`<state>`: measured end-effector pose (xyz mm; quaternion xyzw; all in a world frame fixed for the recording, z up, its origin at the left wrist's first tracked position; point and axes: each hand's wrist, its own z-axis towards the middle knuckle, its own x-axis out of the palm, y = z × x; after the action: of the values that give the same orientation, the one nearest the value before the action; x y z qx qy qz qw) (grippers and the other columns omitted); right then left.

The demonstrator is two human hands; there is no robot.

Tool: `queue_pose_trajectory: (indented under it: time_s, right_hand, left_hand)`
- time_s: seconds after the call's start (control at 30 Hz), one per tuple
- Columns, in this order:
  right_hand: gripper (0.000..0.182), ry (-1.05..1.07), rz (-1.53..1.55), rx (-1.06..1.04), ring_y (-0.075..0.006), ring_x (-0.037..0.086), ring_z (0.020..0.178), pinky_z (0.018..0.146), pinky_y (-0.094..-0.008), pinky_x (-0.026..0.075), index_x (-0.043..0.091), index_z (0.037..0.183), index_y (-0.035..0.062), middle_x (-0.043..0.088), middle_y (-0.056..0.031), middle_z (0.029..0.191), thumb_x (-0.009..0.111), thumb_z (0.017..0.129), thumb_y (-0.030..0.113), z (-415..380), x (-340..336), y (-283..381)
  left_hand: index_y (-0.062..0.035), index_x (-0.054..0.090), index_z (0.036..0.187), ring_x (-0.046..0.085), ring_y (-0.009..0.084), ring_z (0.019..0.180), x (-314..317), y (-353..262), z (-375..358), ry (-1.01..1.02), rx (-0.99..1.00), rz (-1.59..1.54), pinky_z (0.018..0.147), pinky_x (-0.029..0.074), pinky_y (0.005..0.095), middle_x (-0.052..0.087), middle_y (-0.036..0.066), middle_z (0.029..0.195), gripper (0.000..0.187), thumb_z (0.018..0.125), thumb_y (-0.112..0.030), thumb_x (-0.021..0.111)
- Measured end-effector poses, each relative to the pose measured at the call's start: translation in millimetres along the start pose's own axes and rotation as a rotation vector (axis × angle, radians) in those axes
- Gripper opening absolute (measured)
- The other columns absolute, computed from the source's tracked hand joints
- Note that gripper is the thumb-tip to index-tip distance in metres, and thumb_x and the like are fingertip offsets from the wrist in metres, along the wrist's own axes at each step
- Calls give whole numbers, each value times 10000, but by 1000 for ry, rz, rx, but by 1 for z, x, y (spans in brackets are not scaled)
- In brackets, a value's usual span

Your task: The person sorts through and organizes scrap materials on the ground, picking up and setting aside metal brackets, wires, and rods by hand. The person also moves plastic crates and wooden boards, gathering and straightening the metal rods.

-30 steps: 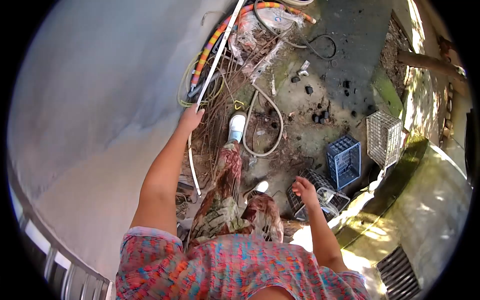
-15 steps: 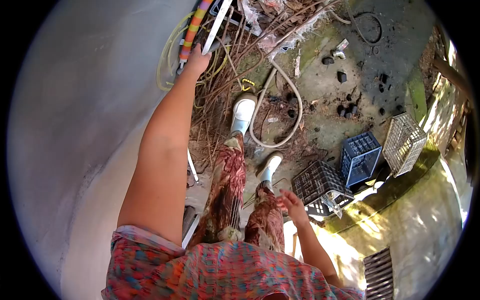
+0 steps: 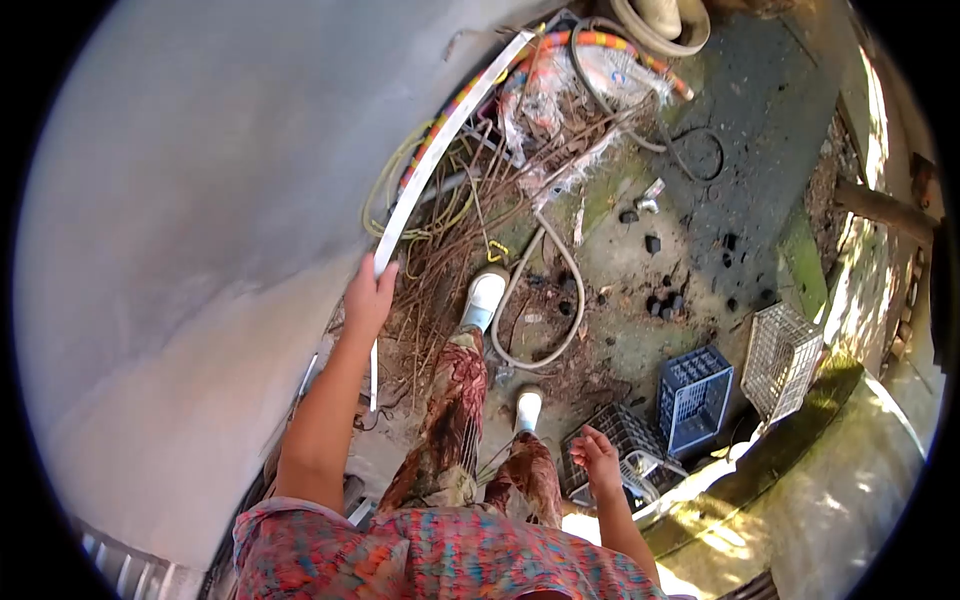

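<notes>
My left hand (image 3: pixel 369 297) is closed around the lower part of a long, flat white strip (image 3: pixel 440 145). The strip slants up and away along the grey wall. Beneath it lie a striped orange, yellow and purple hose (image 3: pixel 603 41), a coil of yellowish-green tubing (image 3: pixel 381 192) and a heap of thin dry branches (image 3: pixel 450 235). My right hand (image 3: pixel 597 456) hangs at my right side above a dark crate (image 3: pixel 625 435). Its fingers are loosely bent and somewhat apart, with nothing in them.
A blue crate (image 3: pixel 695 398) and a pale crate (image 3: pixel 781 360) stand to the right. A beige hose (image 3: pixel 540 362) loops beside my feet. Black lumps (image 3: pixel 653 244) are scattered over the dirty floor. Torn plastic sacking (image 3: pixel 545 95) and a pale round pot (image 3: pixel 690 38) are farther off.
My left hand has come back towards my body with the white strip, so more of its length shows. The view has shifted, bringing in the pot. My right hand's fingers are more bent.
</notes>
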<state>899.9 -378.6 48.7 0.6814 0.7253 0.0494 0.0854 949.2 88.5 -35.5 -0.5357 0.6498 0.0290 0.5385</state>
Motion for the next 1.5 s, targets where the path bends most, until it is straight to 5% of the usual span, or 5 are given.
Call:
queue_pose_trajectory:
  time_s: [0.53,0.83,1.13,1.3,1.5]
  right_hand:
    - [304,177,-398,-567,-74,576,662,552,-199,442,521,1160,25,635,-27,856,512,883,151,-164,-137,-47]
    - [302,562,-631,-865,-52,543,724,610,-184,422,519,1175,63,612,-8,897,515,892,171,-272,-7,-63]
    - [927,1183,-1423,-1848,-352,354,1181,982,-394,321,192,1383,60,324,-214,1305,748,644,121,-403,190,-318]
    - [415,1456,-1605,-1743,-334,522,951,829,-383,427,505,1162,78,554,-163,1054,593,757,50,-399,265,-478]
    - [307,1742,-1783,-1634,-355,554,881,758,-406,454,537,1103,86,586,-167,958,544,796,67,-432,300,-604]
  left_hand:
    - [-30,412,1000,396,158,605,-379,-66,-513,-1285,699,-891,568,364,297,414,52,651,321,944,-344,375]
    - [-27,506,997,274,112,458,-414,-2,-776,-1599,908,-1155,415,235,238,349,29,581,568,875,-555,338]
    - [-35,542,1024,291,101,477,-420,122,-960,-1496,1118,-1258,424,247,228,349,9,597,491,889,-485,398]
    - [-13,515,1061,306,106,503,-424,206,-1080,-1626,1015,-1162,441,277,228,355,20,634,483,915,-447,361]
    - [13,448,1172,305,140,602,-442,232,-1160,-1815,797,-835,485,308,249,359,47,707,533,928,-442,313]
